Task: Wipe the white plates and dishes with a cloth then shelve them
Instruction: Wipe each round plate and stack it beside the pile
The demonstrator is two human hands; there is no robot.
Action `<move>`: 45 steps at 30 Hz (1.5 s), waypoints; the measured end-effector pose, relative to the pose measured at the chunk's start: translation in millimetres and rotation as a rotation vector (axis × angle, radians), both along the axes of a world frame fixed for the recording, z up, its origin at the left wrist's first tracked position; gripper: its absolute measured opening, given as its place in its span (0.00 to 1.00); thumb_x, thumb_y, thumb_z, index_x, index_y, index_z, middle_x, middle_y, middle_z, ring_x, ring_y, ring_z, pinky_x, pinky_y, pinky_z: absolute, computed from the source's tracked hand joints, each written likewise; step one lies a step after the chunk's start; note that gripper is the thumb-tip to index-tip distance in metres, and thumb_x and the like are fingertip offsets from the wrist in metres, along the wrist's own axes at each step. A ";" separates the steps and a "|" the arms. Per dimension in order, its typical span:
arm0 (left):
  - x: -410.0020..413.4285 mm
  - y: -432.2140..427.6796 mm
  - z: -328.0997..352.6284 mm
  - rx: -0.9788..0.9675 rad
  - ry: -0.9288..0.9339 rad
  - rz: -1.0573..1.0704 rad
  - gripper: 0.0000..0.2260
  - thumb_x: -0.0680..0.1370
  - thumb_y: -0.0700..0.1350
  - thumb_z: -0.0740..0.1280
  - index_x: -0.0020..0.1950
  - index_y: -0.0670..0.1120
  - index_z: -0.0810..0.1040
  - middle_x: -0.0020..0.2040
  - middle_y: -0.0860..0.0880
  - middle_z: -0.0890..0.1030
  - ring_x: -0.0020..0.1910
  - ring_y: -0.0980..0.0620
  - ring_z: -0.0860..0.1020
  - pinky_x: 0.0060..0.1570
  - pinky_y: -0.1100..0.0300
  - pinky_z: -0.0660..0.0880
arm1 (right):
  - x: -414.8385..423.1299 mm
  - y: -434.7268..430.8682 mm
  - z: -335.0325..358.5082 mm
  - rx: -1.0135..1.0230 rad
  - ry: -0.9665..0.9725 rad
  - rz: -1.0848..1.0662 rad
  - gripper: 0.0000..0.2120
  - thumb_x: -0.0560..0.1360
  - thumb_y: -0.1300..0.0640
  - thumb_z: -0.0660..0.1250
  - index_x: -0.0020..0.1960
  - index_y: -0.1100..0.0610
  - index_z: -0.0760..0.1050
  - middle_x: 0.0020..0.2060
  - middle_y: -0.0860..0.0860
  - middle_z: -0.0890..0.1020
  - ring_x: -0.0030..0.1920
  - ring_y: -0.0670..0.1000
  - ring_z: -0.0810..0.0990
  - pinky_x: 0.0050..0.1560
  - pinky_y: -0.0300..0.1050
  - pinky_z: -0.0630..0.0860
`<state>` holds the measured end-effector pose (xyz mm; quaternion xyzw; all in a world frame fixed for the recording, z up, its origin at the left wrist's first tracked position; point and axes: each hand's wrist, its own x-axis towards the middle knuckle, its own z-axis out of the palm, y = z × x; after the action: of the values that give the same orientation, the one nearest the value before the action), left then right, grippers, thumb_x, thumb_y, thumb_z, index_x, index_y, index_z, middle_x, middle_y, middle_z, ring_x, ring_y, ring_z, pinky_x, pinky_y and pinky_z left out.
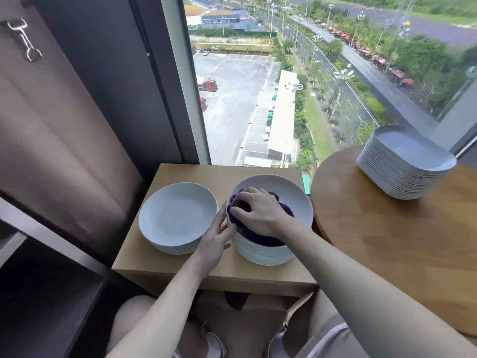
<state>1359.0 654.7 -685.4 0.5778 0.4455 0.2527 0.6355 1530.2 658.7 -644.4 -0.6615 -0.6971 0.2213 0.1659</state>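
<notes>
Light grey shorts [333, 339] are worn over the thighs. Pale shoes [215, 343] are worn on both feet. The left forearm [165, 301] and right forearm [343, 275] are left uncovered.

Nothing legible on plates, table or window frame; only a small red sign [244, 18] on a distant building [227, 21] outside, too blurred to read.

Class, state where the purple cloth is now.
Head view, centre: the purple cloth sits in the top bowl, right of the plate stack, under the right hand.
</notes>
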 end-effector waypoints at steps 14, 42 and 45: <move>2.0 -2.0 -0.3 -0.008 -0.009 0.049 0.27 0.86 0.47 0.62 0.80 0.69 0.59 0.70 0.70 0.71 0.73 0.59 0.70 0.69 0.48 0.69 | 41.4 -50.4 11.6 -0.080 -0.339 0.023 0.27 0.72 0.33 0.54 0.68 0.40 0.71 0.64 0.46 0.72 0.67 0.57 0.68 0.75 0.60 0.53; 0.1 -2.4 2.8 -0.020 -0.007 0.065 0.27 0.85 0.43 0.63 0.79 0.67 0.63 0.64 0.72 0.76 0.67 0.63 0.74 0.58 0.55 0.73 | 24.0 -45.7 19.9 -0.133 -0.363 0.117 0.16 0.77 0.42 0.58 0.61 0.43 0.78 0.63 0.47 0.73 0.64 0.55 0.68 0.61 0.56 0.65; 1.1 -1.5 4.7 -0.014 0.000 0.096 0.27 0.84 0.42 0.64 0.78 0.65 0.64 0.66 0.70 0.74 0.68 0.62 0.72 0.60 0.51 0.71 | 44.2 -45.4 21.9 -0.131 -0.446 0.017 0.17 0.76 0.41 0.57 0.58 0.44 0.78 0.61 0.47 0.73 0.64 0.55 0.69 0.61 0.55 0.64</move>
<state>1360.0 653.2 -680.6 0.5513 0.4744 0.2800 0.6266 1574.4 613.4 -622.5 -0.6976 -0.7060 0.1159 -0.0376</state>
